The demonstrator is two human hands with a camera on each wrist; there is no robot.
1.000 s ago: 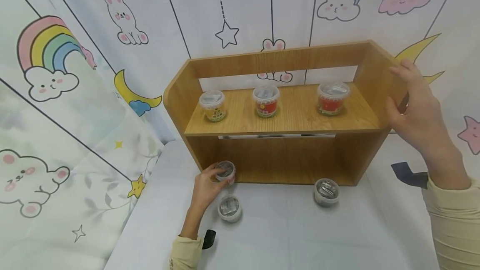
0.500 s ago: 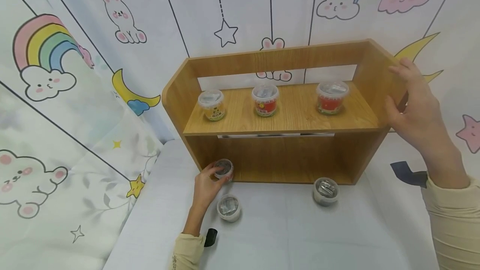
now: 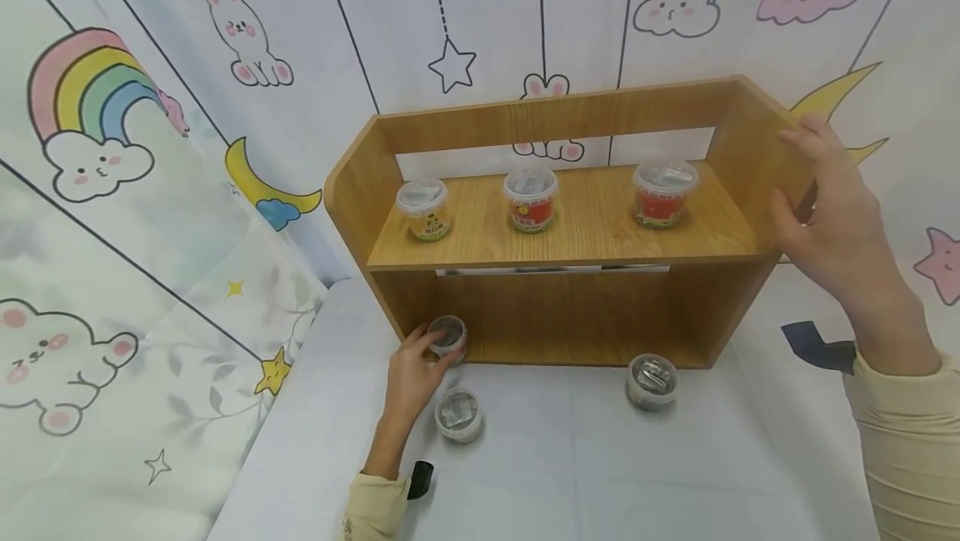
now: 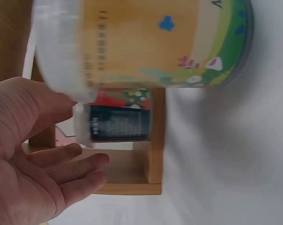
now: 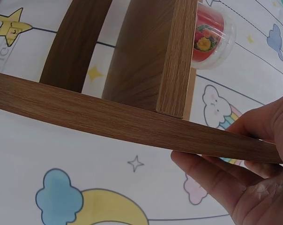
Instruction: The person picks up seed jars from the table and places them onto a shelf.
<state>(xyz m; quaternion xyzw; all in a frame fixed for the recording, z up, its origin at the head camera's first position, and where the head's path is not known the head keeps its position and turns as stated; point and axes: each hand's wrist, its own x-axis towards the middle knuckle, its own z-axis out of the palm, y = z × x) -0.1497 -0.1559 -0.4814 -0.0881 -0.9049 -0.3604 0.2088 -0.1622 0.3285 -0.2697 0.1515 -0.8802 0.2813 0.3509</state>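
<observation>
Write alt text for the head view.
The left hand grips a lidded cup at the lower left of a wooden shelf; the right hand holds its right side. Three cups stand on the upper level, two more on the table.

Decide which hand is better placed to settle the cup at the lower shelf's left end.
Probably the left hand: it holds that cup, whereas the right hand grips the shelf unit's opposite side.

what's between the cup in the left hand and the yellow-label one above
The upper shelf: the head view shows the yellow-label cup on it and the cup in the left hand lower.
</observation>
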